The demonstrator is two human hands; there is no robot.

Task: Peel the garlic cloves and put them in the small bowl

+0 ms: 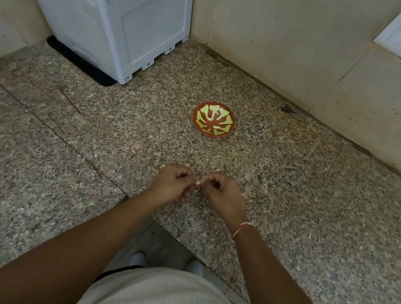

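Both hands up over the tabletop (pixel 61 143), close together, just short of the front edge. Left hand (pixel 172 183) and right hand (pixel 224 193) have their fingers curled in, tips meeting on one small pale clove (pixel 198 182) pinched between them. Clove is too small here to call its long axis or how much skin is left on it.

Bowl (pixel 214 119) sits straight ahead of the hands, further back on the tabletop toward the wall (pixel 279 45), well apart from the clove. It's upright, red with yellow-green pattern, and looks empty from here: no cloves inside that I can see.

Key relation: bowl is almost dead centre between my two hands, maybe a shade to the right. So the right hand is marginally nearer, and the drop is a plain forward reach, no crossing over.

My read: still peeling, nothing delivered yet. No other cloves visible on the tabletop.

White box (pixel 106 9) back left, clear of the path.
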